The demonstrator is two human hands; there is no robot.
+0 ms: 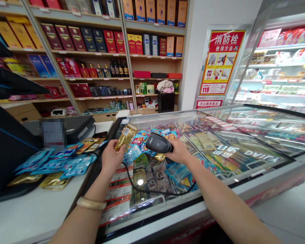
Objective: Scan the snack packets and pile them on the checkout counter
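My left hand (113, 157) grips a gold snack packet (126, 137) by its lower end, tilted so that a pale barcode patch faces up. In my right hand (178, 151) is a black barcode scanner (158, 142), its head pointing left toward the packet. A black cable (152, 192) loops from the scanner across the glass. Beneath both hands, several blue snack packets (134, 153) and a gold one lie on the glass lid of the freezer (173, 200). More blue packets (77, 165) and gold packets (56, 180) are piled on the white counter to the left.
The white counter (35, 217) runs along the left, with a dark machine (78, 127) behind the packet pile. Frozen goods show through the freezer glass. Shelves of boxed bottles (91, 37) line the back wall, beside a red-and-yellow poster (222, 62).
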